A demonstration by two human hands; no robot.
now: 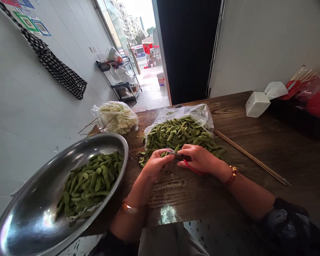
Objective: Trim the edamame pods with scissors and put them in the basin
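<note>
Far left of the fingers, I've got the big metal bowl point(42, 188), tilted in my view, with trimmed-looking pods point(93, 181) heaped in its right side. Beyond it, ahead and left of the fingers, sits a clear bag of pale florets point(120, 115).

Now the left hand point(158, 163): thumb and fingers pinched together, no gap to speak of, on what looks like a green pod point(164, 154), mostly hidden by the fingertips. Just right of that, the red-handled scissors point(186, 163) reach across, blades slightly parted at the left fingertips. The right hand point(198, 158) has its fingers curled closed round the handles. I read this as the snipping step, one pod at a time. Next, I'd say, this calls for a steady left pinch and a small squeeze from the right, blades kept clear of the left thumb.

Straight ahead of both hands, the loose pod pile point(181, 133) spills from its plastic bag point(202, 115) onto the surface point(162, 193). Right of the fingers lie thin sticks point(252, 158); farther right, a white tissue pack point(257, 104).
</note>
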